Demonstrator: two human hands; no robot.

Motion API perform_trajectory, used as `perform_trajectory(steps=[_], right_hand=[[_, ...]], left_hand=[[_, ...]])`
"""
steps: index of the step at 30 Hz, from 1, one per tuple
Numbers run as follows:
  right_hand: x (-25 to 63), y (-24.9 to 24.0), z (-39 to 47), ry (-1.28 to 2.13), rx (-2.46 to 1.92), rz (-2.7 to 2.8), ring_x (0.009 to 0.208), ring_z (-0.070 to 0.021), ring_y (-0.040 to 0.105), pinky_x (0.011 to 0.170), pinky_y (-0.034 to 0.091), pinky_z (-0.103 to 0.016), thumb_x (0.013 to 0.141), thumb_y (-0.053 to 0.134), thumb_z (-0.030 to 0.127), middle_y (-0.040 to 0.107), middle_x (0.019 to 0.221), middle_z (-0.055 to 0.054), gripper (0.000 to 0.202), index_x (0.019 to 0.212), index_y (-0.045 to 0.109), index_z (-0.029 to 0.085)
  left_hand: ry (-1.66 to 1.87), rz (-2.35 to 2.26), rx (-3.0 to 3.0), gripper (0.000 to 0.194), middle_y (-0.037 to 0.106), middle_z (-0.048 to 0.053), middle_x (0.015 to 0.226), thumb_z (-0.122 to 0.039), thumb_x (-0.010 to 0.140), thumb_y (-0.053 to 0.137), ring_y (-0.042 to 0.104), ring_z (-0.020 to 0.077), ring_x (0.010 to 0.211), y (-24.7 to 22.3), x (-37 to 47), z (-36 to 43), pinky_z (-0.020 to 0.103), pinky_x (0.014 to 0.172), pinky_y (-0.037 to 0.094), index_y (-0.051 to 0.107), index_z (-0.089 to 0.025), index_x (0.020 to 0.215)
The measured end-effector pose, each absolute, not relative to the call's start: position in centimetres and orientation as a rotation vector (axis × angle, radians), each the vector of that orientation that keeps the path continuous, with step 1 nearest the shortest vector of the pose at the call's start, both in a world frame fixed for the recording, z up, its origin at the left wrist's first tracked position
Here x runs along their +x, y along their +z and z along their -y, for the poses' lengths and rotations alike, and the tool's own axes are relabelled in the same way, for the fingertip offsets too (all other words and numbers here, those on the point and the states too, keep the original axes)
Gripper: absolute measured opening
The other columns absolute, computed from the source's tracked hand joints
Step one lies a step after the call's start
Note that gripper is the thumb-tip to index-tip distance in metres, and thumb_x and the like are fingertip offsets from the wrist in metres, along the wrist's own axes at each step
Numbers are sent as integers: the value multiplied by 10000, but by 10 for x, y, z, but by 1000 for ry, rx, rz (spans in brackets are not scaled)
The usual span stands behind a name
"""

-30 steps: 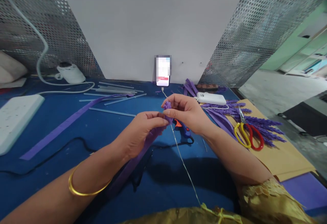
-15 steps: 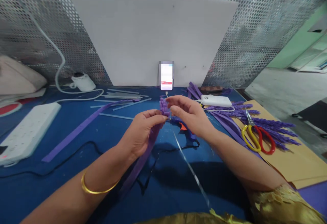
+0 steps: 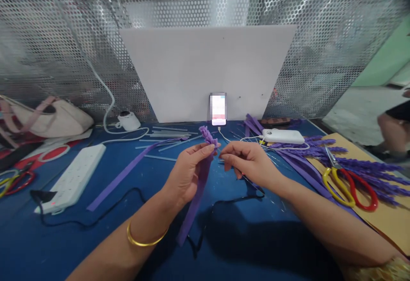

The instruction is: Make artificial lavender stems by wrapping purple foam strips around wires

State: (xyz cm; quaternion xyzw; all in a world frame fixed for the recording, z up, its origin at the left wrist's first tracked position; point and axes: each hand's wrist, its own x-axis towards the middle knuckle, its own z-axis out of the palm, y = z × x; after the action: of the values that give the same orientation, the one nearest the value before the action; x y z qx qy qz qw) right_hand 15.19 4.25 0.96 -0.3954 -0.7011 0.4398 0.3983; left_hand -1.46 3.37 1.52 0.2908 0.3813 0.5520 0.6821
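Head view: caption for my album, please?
Left grip holds a purple spike and strip, right grip nearby, above a blue table.

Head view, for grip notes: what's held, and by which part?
Left hand: purple flower spike, pinched near its lower end. Right hand: I cannot tell.

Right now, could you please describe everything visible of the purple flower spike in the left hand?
The purple flower spike has small, crowded, frilly lobes and looks like paper or ribbon. It leans above the blue tabletop, tip toward the picture's upper left. The left hand pinches its lower end, partly hiding it; a flat purple strip hangs below.
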Motion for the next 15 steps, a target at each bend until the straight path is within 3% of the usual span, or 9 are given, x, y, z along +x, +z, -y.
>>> perform_trajectory(steps=[11, 15], right_hand=[[150, 7, -41, 1080, -1006, 1843, 411, -48, 478, 422, 368, -181, 869, 584, 248, 660, 636, 22, 128, 814, 671, 171], [150, 7, -41, 1054, -996, 1818, 419, -50, 469, 429, 370, -183, 870, 583, 250, 655, 633, 20, 130, 816, 670, 169]], left_hand=[[1304, -892, 684, 316, 660, -4, 620, -204, 435, 954, 569, 90, 605, 12, -13, -35, 180, 577, 460, 755, -132, 669], [1268, -882, 696, 341, 671, 2, 641, -269, 454, 964, 569, 89, 607, 10, -13, -36, 188, 601, 471, 762, -131, 691]])
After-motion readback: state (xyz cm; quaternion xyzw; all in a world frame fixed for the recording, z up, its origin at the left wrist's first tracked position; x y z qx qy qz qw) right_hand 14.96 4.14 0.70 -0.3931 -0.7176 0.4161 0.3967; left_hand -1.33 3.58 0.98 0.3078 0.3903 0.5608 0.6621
